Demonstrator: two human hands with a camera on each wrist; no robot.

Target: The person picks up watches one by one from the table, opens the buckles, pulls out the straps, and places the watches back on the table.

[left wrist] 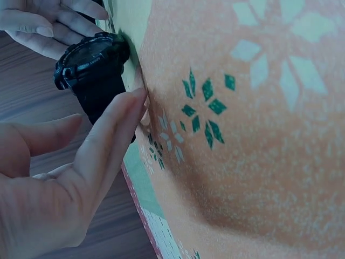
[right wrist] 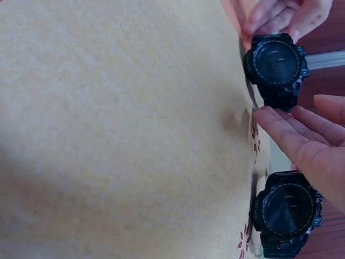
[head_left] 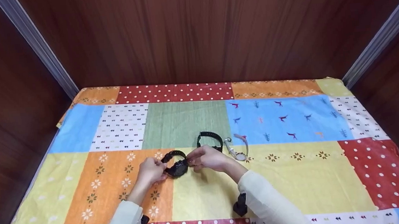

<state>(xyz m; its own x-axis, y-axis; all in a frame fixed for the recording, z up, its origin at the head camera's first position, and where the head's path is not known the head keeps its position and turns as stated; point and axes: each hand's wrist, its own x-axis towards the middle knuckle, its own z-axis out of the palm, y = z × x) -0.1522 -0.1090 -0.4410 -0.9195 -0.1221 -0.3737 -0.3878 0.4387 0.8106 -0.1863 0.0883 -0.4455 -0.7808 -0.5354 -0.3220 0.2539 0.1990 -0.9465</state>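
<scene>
A black wristwatch (head_left: 177, 168) stands on the cloth between the two hands, its strap looped behind the dial. My left hand (head_left: 151, 171) is at its left side; in the left wrist view the straight fingers (left wrist: 110, 132) reach along the strap, thumb apart from it. My right hand (head_left: 208, 158) is at the other side, its extended fingertips (right wrist: 265, 114) right by the watch and the thumb held away. Just past the right hand is a second black wristwatch (right wrist: 288, 211), partly hidden by that hand in the head view.
A light-coloured wristwatch (head_left: 240, 156) with an open-curving strap stands to the right of the second black one. A patchwork-patterned cloth (head_left: 285, 184) covers the table. Brown wood-grain panels (head_left: 192, 33) rise at the back and both sides.
</scene>
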